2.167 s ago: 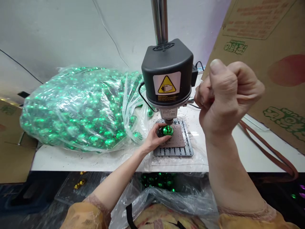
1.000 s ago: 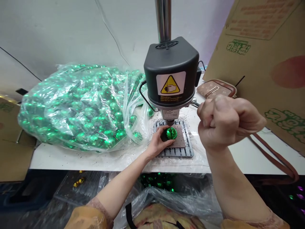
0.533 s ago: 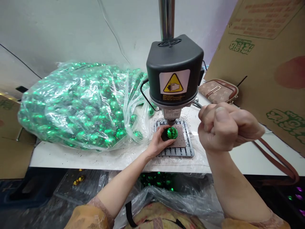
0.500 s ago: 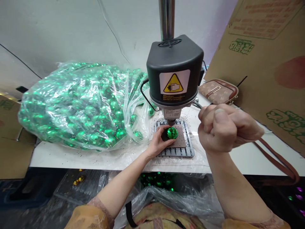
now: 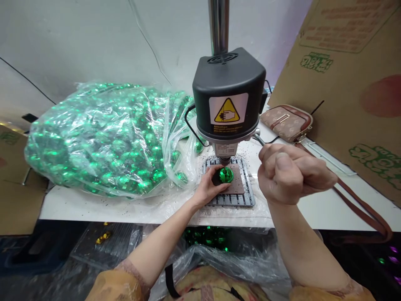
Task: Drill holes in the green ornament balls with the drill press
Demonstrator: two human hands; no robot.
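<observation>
My left hand [image 5: 210,186] has its thumb and fingers closed around a shiny green faceted ball [image 5: 226,175], steadying it on a brown board [image 5: 238,189]. That board lies on the slotted metal base [image 5: 249,196] of a black drill press [image 5: 230,92]. The drill's chuck [image 5: 224,161] is directly above the ball, its bit down at the ball's top. Out to the right, my right hand [image 5: 291,173] is wrapped in a fist around the end of the press's metal lever [image 5: 259,139]; the grip itself is hidden by the fingers.
A big clear plastic bag [image 5: 103,142] of green balls fills the table's left side. Behind my right hand lie a patterned purse [image 5: 286,122] and its brown strap [image 5: 363,209]. Cardboard [image 5: 354,100] stands at right. More green balls [image 5: 209,238] sit below the table edge.
My right hand has moved slightly left and down with the lever. My left hand and the green ball stay in place under the drill.
</observation>
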